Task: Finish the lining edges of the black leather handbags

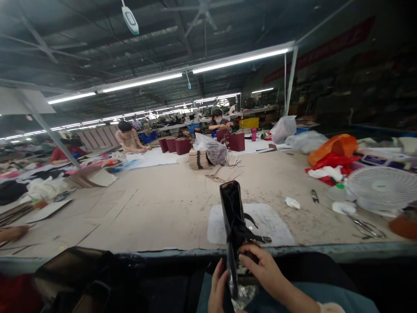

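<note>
A narrow black bag (pixel 232 208) stands upright over the table's front edge, its open top showing a dark inside. A black strap with a metal buckle (pixel 266 239) hangs off its right side. My left hand (pixel 217 284) grips the lower left side of the bag, fingers along its wall. With thumb and fingers closed, my right hand (pixel 260 263) holds the bag's right side just below the strap. Clear plastic film (pixel 244 295) covers the bottom of the bag, between my hands. A white sheet (pixel 267 219) lies on the table behind the bag.
Small snips (pixel 314 196), scissors (pixel 366 227) and a white fan (pixel 381 187) are on the right. Stacked brown pieces (pixel 197 160) and dark red bags (pixel 235 142) stand farther back. Co-workers sit beyond; another person's hand (pixel 14 233) is at the left edge. Dark bags (pixel 73 269) lie lower left.
</note>
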`<control>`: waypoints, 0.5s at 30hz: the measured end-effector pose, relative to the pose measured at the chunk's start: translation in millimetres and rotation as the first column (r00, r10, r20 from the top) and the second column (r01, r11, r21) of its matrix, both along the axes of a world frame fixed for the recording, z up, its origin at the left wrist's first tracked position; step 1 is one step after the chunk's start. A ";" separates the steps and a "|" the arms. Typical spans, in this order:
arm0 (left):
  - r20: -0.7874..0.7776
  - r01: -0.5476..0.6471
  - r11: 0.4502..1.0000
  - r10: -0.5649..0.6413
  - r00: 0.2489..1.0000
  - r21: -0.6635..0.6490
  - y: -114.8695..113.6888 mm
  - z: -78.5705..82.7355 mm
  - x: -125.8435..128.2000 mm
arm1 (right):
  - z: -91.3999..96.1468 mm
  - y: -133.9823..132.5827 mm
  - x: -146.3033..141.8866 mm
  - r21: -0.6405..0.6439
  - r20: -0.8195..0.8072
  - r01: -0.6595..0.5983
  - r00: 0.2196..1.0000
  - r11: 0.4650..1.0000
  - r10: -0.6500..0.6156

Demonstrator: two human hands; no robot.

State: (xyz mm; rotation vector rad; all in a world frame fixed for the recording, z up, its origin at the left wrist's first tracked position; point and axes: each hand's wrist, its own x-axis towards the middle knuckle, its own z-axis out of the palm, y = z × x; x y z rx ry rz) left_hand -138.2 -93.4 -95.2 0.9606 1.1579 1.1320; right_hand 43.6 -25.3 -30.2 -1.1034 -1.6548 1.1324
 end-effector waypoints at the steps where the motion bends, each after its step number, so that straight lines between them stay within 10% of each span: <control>1: -0.075 -0.017 0.998 0.022 0.997 0.068 -2.9 2.2 3.8 | 0.5 -0.2 -2.1 -0.003 -0.003 0.000 1.000 1.000 0.000; 7: -0.305 -0.175 0.970 0.221 0.926 0.172 -5.6 11.9 34.9 | 9.9 2.9 14.5 0.019 0.065 0.030 0.997 0.999 -0.031; 15: -0.405 -0.323 0.914 0.399 0.823 0.245 24.8 25.3 1.0 | 23.4 14.1 125.1 0.016 0.080 0.112 0.990 0.994 -0.113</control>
